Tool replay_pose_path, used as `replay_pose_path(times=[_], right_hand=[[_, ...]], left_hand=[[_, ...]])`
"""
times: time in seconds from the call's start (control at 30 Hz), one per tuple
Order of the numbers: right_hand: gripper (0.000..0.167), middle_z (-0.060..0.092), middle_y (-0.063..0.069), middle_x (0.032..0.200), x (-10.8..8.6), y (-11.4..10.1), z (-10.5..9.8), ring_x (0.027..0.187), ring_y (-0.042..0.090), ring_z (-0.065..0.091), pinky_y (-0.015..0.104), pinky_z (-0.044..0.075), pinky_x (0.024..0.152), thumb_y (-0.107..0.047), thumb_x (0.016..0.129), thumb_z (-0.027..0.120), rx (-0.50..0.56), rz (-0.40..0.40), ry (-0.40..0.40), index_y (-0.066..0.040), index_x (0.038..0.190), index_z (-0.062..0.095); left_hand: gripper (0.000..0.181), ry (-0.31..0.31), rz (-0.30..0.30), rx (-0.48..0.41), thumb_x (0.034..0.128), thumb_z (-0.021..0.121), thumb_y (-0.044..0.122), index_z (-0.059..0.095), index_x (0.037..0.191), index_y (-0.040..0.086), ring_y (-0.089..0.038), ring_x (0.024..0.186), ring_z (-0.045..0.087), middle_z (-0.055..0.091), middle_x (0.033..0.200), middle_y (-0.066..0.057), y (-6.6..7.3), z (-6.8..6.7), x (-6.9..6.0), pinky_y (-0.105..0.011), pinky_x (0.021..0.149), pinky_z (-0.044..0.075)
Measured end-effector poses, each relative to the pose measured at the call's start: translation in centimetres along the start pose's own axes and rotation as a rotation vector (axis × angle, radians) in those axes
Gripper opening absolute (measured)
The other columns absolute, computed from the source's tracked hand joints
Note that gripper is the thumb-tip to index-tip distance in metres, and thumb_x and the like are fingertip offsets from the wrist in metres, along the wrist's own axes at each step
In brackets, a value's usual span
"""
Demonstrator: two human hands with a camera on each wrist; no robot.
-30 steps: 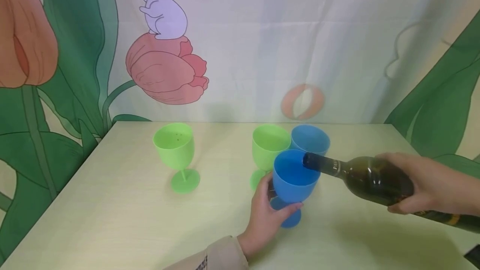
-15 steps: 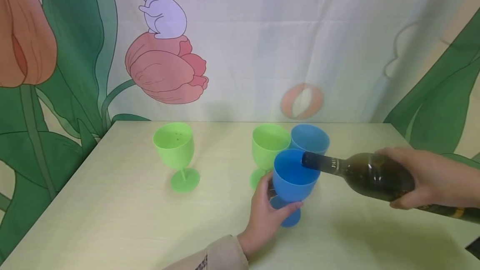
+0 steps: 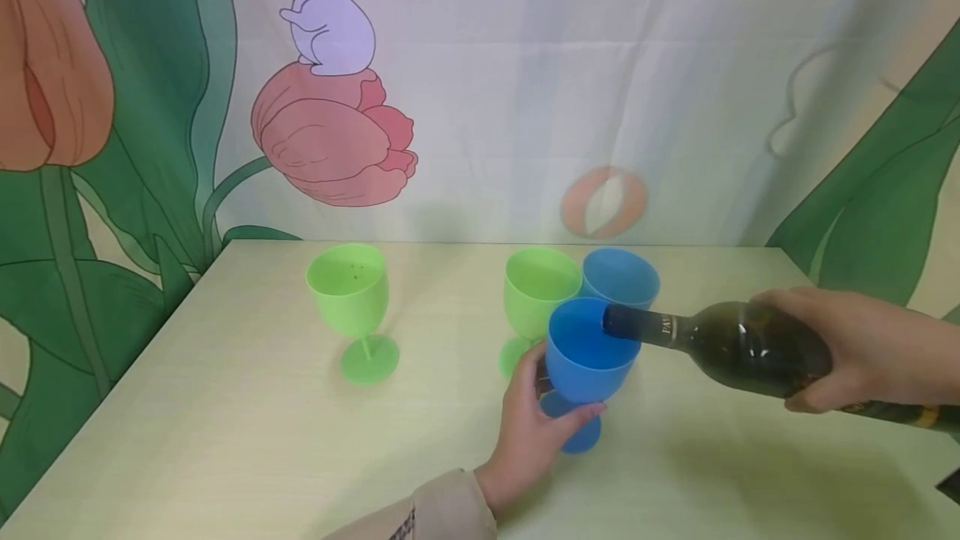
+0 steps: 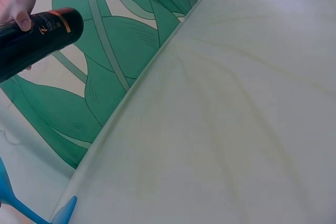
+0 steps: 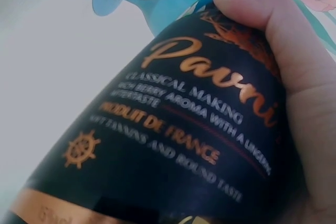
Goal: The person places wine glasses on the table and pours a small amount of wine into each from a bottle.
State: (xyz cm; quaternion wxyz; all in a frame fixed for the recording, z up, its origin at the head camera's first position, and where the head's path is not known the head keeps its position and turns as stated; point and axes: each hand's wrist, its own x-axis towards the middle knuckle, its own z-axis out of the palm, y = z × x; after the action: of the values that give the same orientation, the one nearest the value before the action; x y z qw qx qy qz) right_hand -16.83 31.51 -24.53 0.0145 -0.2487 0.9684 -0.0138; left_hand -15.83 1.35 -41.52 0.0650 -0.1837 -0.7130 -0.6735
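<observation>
A big cloth [image 3: 480,107] with flower pictures hangs at the far side. In front is the pale table [image 3: 247,440]. On the right, a dark bottle [image 3: 750,348] is tipped over in the right hand [image 3: 862,348], with the fingers and thumb wrapped round its fat part. That seems a good way to hold the heavy end and point the neck left.

The near blue cup [image 3: 588,377] is right of the middle, with the bottle's mouth over its right rim. The left hand [image 3: 525,423] grips it low, thumb across the front, perhaps to keep it steady and leave its top free. I can't tell if its foot touches the table.

The far blue cup [image 3: 618,277] and the middle green cup [image 3: 528,298] stand just behind, so the far side is tight. The left green cup [image 3: 348,302] stands well apart, near the table's far edge. The most room for moving is near and to the left.
</observation>
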Motion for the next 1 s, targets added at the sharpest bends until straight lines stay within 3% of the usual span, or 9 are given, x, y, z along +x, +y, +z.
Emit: replay_pose_path(times=[0.4,1.0], right_hand=[[0.087,0.062,-0.010,0.103,0.1,-0.1,-0.7,0.083,0.000,0.054,0.023,0.047,0.064,-0.051,0.049,0.089,-0.034,0.008,-0.021,-0.015,0.121,0.056],[0.085,0.061,-0.013,0.099,0.3,-0.2,-1.2,0.078,-0.006,0.051,0.021,0.045,0.063,-0.047,0.051,0.089,-0.013,0.008,-0.057,-0.016,0.122,0.056]], left_hand=[[0.074,0.002,0.024,0.003,0.0811,0.077,0.026,0.034,0.142,0.021,-0.019,0.120,0.053,0.049,0.138,0.000,0.0,0.1,0.0,-0.037,0.101,0.047],[0.074,0.001,0.018,0.005,0.0813,0.077,0.027,0.034,0.142,0.022,-0.018,0.120,0.052,0.049,0.138,0.001,0.0,0.1,0.1,-0.036,0.101,0.047]])
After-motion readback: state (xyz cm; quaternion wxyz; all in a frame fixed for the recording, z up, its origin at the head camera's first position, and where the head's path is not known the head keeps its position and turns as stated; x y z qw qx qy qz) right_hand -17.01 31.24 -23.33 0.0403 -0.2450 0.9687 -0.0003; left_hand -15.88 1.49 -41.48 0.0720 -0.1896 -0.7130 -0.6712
